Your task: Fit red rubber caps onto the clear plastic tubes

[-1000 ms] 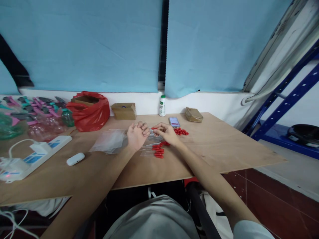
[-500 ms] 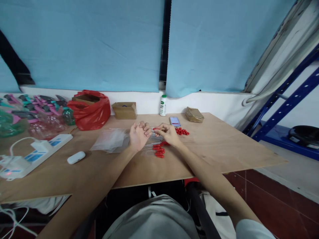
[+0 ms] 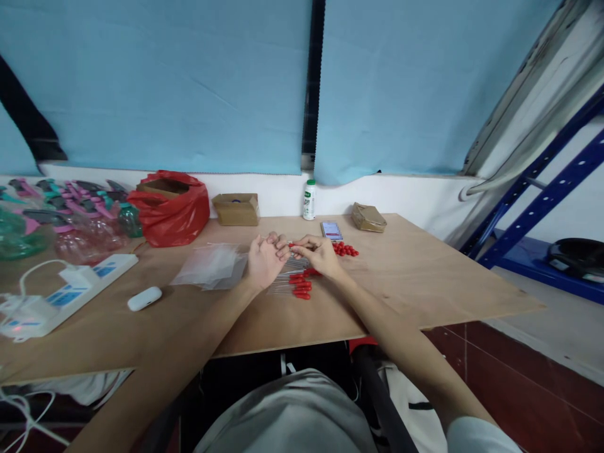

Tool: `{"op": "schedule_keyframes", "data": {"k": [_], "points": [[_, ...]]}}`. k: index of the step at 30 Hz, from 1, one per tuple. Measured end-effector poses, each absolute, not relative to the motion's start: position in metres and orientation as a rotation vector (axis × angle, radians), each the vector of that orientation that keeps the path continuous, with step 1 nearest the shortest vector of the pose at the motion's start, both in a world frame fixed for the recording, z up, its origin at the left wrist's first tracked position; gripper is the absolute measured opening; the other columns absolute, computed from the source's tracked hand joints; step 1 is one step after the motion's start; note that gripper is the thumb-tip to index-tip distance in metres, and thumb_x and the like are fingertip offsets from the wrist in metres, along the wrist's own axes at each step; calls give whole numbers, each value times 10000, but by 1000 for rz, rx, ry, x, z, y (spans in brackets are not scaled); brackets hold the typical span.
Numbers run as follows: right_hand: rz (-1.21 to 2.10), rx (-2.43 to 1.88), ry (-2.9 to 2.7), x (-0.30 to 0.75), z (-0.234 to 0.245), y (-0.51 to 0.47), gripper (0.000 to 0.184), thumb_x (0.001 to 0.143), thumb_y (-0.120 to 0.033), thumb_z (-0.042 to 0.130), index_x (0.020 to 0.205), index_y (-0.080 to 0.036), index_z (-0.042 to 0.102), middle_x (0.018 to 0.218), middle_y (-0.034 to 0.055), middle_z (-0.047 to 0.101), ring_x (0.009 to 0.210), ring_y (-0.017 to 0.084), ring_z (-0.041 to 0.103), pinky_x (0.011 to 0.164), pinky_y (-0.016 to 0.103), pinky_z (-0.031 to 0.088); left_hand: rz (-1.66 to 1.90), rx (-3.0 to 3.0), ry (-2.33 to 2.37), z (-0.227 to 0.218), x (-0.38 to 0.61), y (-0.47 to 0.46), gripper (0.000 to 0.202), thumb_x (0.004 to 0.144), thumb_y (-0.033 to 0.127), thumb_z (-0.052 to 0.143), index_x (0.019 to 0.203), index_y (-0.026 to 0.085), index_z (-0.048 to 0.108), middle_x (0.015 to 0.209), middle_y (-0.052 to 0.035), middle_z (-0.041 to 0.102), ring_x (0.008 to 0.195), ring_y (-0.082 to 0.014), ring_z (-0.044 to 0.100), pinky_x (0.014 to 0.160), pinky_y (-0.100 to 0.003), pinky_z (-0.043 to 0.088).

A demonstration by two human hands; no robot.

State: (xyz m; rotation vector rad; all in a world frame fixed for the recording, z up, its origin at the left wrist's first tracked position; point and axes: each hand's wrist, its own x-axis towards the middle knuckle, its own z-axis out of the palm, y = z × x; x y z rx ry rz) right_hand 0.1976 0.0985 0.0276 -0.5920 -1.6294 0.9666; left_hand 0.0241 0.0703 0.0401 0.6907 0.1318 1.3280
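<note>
My left hand (image 3: 265, 261) is turned palm up, its fingers curled closed around the shaft end of a thin red-ended rod. My right hand (image 3: 323, 255) pinches the rod's red end (image 3: 292, 245) between thumb and fingers, so the two hands almost meet. Most of that rod is hidden by the fingers. Below them on the table lie several similar thin rods with red ends (image 3: 302, 289), their pale shafts pointing left. A cluster of small round red pieces (image 3: 346, 250) sits just beyond my right hand. Left of my left hand are flat clear plastic bags (image 3: 207, 264).
Along the wall stand a red plastic bag (image 3: 177, 217), an open cardboard box (image 3: 236, 211), a white bottle (image 3: 309, 201) and a brown package (image 3: 368, 218). A phone (image 3: 331, 230), a white case (image 3: 144, 299), a power strip (image 3: 111, 270) and spray bottles (image 3: 75, 233) share the wooden table.
My left hand has shifted very slightly to the right, toward my right hand. The right hand keeps its pinch on the red end, and everything on the table stays put.
</note>
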Motion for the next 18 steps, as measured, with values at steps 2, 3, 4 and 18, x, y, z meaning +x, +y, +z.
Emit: {"op": "schedule_keyframes", "data": {"k": [2, 3, 4, 18], "points": [[934, -584, -1648, 198, 27, 98, 364, 784, -496, 833, 881, -157, 741, 762, 65, 767, 679, 204, 725, 681, 314, 594, 1313, 661, 113, 40, 24, 70, 326, 1013, 436, 424, 793, 195, 429, 789, -25, 419, 625, -131, 427, 593, -265, 432], [914, -583, -1657, 199, 27, 98, 364, 792, -500, 825, 885, -159, 741, 766, 65, 767, 685, 207, 728, 685, 316, 595, 1304, 655, 104, 39, 24, 70, 318, 1013, 429, 425, 799, 194, 434, 795, -27, 424, 625, -130, 427, 595, -265, 432], [892, -585, -1671, 199, 27, 98, 364, 803, -505, 815, 894, -160, 742, 769, 66, 767, 694, 211, 730, 693, 320, 595, 1297, 653, 99, 39, 24, 70, 309, 1011, 423, 428, 803, 194, 437, 799, -28, 426, 623, -128, 424, 595, -264, 430], [634, -668, -1854, 205, 35, 99, 306, 868, -421, 760, 995, -143, 756, 895, 78, 772, 796, 189, 712, 753, 301, 556, 1320, 710, 184, 40, 20, 73, 356, 953, 453, 451, 724, 199, 353, 768, -35, 401, 631, -140, 413, 595, -276, 424]]}}
